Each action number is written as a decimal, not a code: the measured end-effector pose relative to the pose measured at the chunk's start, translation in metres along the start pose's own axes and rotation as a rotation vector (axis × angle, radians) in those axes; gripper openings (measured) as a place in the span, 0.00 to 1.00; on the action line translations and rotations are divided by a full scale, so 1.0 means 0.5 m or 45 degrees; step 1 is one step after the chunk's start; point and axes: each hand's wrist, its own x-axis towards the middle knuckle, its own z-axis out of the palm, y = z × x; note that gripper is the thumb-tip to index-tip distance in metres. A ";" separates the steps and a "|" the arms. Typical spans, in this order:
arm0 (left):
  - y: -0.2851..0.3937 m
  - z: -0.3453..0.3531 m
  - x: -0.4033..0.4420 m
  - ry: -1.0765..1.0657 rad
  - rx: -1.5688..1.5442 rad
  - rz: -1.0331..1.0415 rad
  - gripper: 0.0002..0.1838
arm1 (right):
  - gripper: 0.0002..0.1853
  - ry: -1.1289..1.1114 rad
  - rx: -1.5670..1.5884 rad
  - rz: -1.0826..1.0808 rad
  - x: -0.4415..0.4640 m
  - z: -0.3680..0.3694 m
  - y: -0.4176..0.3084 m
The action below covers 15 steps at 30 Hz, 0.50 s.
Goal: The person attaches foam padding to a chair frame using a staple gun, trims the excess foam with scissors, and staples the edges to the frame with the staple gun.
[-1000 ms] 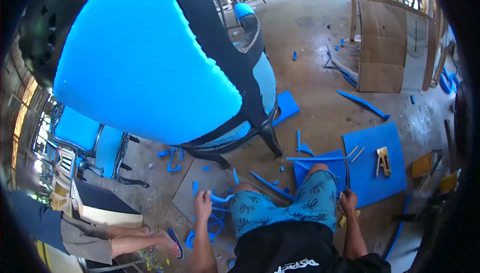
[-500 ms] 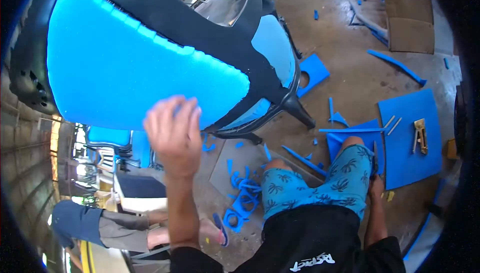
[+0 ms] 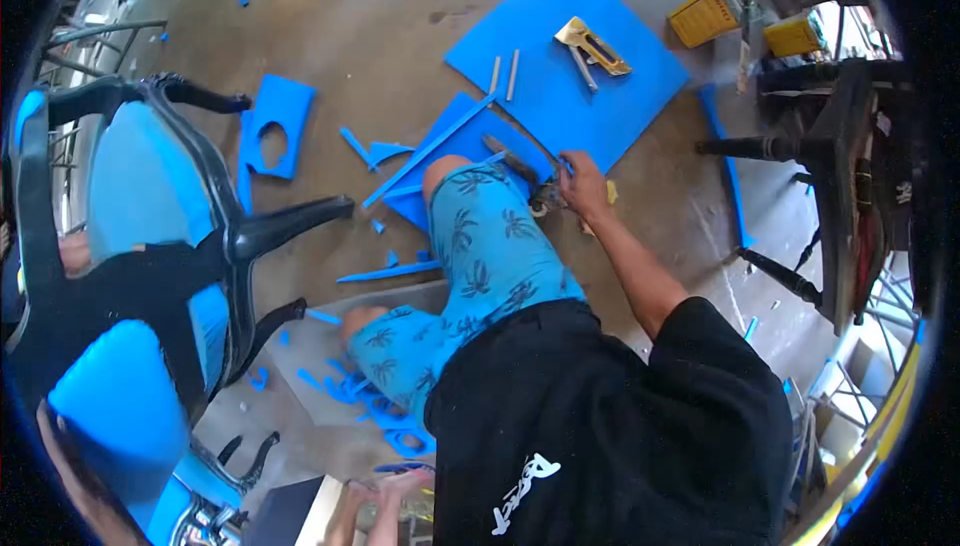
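Observation:
My right hand (image 3: 580, 186) is low beside my right thigh, its fingers curled at the handles of a pair of scissors (image 3: 512, 159). The dark blades point away from me over a blue foam piece (image 3: 450, 141). Partly visible at the left is a black chair (image 3: 240, 236) with bright blue foam (image 3: 120, 396) on its back and lighter blue panels. My left hand is out of view.
A large blue foam sheet (image 3: 620, 111) carries a gold staple gun (image 3: 595, 51) and thin metal strips (image 3: 513, 76). Blue offcuts (image 3: 360, 396) litter the floor. Yellow tins (image 3: 706, 16) and another dark chair (image 3: 840, 176) stand at the right. Another person's legs (image 3: 375, 511) show below.
My view has swung right and down, putting the chair at the left edge. My left hand, raised in front of the chair before, has left the view. My right hand stays low by the scissors.

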 end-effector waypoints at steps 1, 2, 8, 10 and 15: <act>-0.026 0.001 -0.017 -0.058 -0.169 -0.121 0.28 | 0.11 0.006 -0.013 -0.004 0.033 -0.014 0.010; -0.044 0.007 -0.031 -0.075 -0.211 -0.148 0.30 | 0.13 0.099 -0.074 0.006 0.070 -0.025 0.019; 0.173 -0.084 0.031 0.183 0.917 0.345 0.18 | 0.22 -0.011 -0.180 -0.190 0.351 0.010 0.245; 0.226 -0.081 0.041 0.323 0.916 0.249 0.15 | 0.22 -0.016 -0.128 -0.561 0.446 0.023 0.223; 0.194 -0.079 0.066 0.270 0.941 0.243 0.12 | 0.26 0.014 -0.316 -0.587 0.641 0.015 0.438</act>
